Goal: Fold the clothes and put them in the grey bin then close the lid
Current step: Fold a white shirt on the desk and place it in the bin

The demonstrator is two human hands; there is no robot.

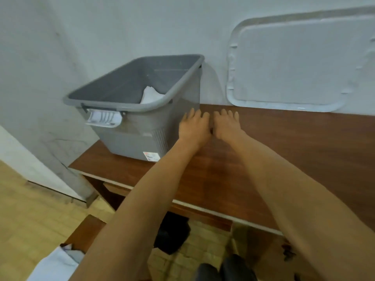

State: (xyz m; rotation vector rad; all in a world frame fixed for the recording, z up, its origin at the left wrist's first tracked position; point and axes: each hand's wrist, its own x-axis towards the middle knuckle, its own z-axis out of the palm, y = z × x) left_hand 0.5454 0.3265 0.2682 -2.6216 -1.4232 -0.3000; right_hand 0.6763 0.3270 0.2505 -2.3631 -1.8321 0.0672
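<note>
step, as a guess: between garments. one piece is in, the lid is not yet on, and neither hand holds anything.

tabletop [284, 149]: dark wood, pushed against the wall, carries the bin at its left end.

lid [288, 63]: pale grey, wide, rounded corners. it stands on edge on the tabletop and leans on the wall, to the right of the bin and apart from it.

grey bin [132, 136]: open-topped, deep, ribbed lower wall, set at an angle to the tabletop edge. a white latch [103, 118] hangs on the near short side.

light cloth [52, 264], lower left, off the tabletop: likely the next piece to fold, so the next move calls for a reach down and left. otherwise the lid needs both hands, being wide.

left hand [193, 126] and right hand [226, 124]: side by side, palms down, fingers straight and spread, low over the tabletop just right of the bin. cannot tell whether they touch the wood or the bin wall.

white garment [150, 95]: inside the bin at its near right corner, only a crumpled top showing.
</note>
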